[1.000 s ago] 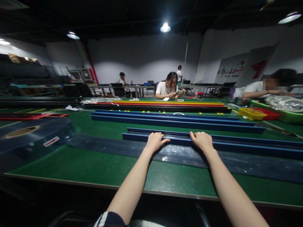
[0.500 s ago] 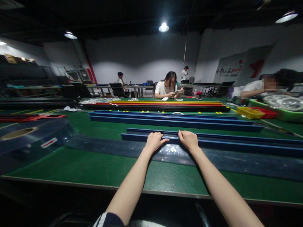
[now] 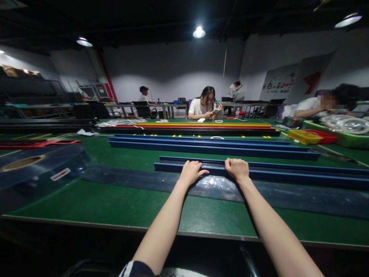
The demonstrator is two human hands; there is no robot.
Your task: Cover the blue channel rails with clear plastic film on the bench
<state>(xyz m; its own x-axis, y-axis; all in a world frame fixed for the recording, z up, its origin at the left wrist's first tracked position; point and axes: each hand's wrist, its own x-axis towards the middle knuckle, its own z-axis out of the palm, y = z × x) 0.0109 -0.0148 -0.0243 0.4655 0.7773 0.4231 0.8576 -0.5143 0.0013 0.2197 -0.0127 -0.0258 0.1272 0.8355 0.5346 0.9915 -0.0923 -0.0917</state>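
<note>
Both hands rest on a long, thin blue bar [image 3: 288, 175] that looks hard and smooth, like plastic or painted metal. It lies flat on the big table [image 3: 100, 200], which has a soft-looking green top, and it runs off to the right. The left hand [image 3: 191, 172] sits on top of the bar near its left end, fingers curled over the far edge and thumb sticking out to the side. The right hand [image 3: 238, 169] is close beside it, curled over the bar the same way. I cannot tell how tightly either one grips.

Under the bar lies a long strip of clear shiny plastic film [image 3: 219, 186]. It is thin and wrinkly, and it glints between the two wrists. The strip leads left to a fat round roll of clear film [image 3: 37, 165] with a brown cardboard hole in the middle and a small white and red sticker.

Farther back lie more long blue bars [image 3: 213, 148], straight and side by side. Behind them are red and yellow bars [image 3: 201, 125]. To the right are a yellow plastic tray [image 3: 302, 137] and a red plastic tray [image 3: 325, 137]. A person in a white shirt [image 3: 201, 107] sits at the far side of the table.
</note>
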